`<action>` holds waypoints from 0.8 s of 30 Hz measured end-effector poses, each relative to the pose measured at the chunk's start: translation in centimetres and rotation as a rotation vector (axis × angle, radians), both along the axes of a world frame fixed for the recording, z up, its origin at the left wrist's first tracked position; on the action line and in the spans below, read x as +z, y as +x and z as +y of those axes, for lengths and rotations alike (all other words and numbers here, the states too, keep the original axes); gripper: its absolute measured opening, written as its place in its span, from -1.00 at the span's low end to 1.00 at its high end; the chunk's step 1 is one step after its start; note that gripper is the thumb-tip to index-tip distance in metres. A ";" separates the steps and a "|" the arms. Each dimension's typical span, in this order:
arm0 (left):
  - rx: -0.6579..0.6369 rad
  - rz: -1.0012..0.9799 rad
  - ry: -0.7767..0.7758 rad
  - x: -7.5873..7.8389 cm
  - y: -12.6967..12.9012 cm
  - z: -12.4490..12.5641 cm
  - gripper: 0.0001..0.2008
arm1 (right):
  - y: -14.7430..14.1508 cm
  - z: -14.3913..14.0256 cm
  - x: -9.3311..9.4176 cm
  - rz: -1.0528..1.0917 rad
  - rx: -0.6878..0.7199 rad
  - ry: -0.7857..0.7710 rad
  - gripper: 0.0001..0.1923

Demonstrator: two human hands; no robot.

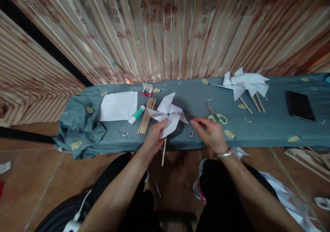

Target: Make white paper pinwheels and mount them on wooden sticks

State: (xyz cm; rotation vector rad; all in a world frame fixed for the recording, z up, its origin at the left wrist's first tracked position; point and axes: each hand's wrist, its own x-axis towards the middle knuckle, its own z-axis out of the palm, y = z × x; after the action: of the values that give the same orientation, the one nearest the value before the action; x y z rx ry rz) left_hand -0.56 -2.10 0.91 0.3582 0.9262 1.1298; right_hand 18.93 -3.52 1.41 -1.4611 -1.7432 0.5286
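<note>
My left hand (155, 136) holds a white paper pinwheel (168, 114) by its wooden stick (163, 152), just under the blades, above the front edge of a low bench with a grey-blue cloth (268, 128). The stick hangs down past the bench edge. My right hand (210, 131) hovers to the right of the pinwheel with fingers bent and apart, its fingertips close to one blade, holding nothing I can see. A silver bangle sits on that wrist.
On the cloth lie a stack of white paper (118, 105), a glue stick (136, 114), several wooden sticks (147, 115), a small red box (147, 92), green-handled scissors (218, 115), finished pinwheels (244, 83) and a black phone (299, 105). Curtains hang behind. Paper scraps lie on the floor at right.
</note>
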 end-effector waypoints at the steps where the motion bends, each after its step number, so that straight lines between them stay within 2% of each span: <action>1: 0.014 -0.003 0.011 0.0 0.0 0.1 -0.79 | -0.6 -0.5 0.0 -0.022 0.061 -0.029 -0.60; 4: 0.038 -0.013 0.040 -0.1 0.3 0.4 -0.76 | -2.8 -2.2 -0.5 -0.047 0.356 -0.283 -0.49; 6: 0.042 -0.021 0.052 -0.2 0.5 0.5 -0.75 | -4.4 -3.1 -1.3 0.013 0.492 -0.467 -0.45; 10: 0.041 -0.037 0.065 -0.3 1.0 0.3 -0.74 | -6.5 -4.4 -2.7 0.248 0.547 -0.787 -0.41; 12: 0.038 -0.037 0.065 -0.3 1.1 0.1 -0.75 | -6.9 -4.7 -3.0 0.408 0.553 -0.889 -0.40; 16: 0.025 -0.031 0.082 -0.5 1.0 -0.2 -0.74 | -6.8 -4.8 -3.2 0.574 0.547 -0.932 -0.41; 24: -0.007 0.015 0.084 -0.9 0.8 -1.4 -0.70 | -5.8 -5.0 -2.9 0.564 0.531 -0.901 -0.43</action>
State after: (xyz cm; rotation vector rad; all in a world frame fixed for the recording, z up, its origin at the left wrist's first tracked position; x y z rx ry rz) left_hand 0.22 -3.47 0.03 0.4385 0.8917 1.1630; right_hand 13.17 -8.56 -1.48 -1.1568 -1.4459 1.9873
